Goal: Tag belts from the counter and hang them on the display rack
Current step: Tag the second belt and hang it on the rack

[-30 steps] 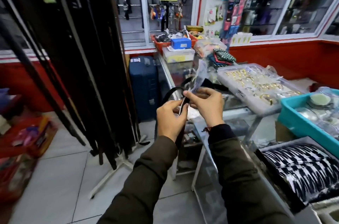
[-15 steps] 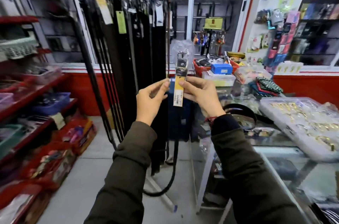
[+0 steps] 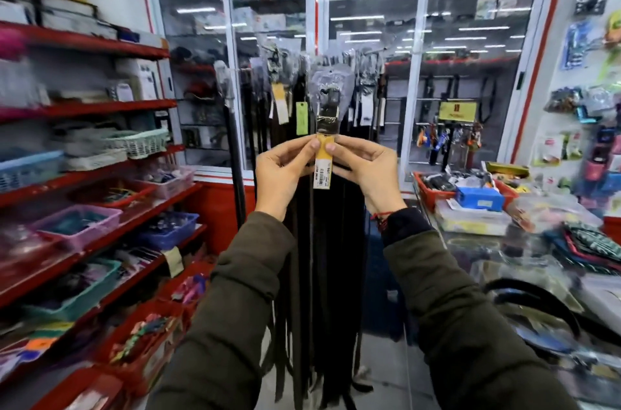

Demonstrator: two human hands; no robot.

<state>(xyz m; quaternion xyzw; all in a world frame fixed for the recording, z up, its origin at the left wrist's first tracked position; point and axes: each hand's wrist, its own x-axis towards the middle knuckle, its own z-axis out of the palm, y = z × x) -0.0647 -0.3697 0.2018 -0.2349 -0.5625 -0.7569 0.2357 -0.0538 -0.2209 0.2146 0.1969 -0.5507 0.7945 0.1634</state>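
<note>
I hold a black belt upright in front of me, its buckle end wrapped in clear plastic. A yellow and white price tag hangs just below the buckle. My left hand pinches the tag's top from the left. My right hand pinches it from the right. The belt's strap drops down between my forearms. Directly behind it stands the display rack, full of hanging dark belts with tags. Another black belt lies curled on the glass counter at the right.
Red shelves with plastic baskets of small goods line the left side. Glass-door cabinets fill the back wall. On the counter sit a red tray, a blue box and folded cloths.
My view has swung left from the counter toward the rack. Both hands lifted the belt from low over the counter to upright before the rack, with the tag now between my fingertips.
</note>
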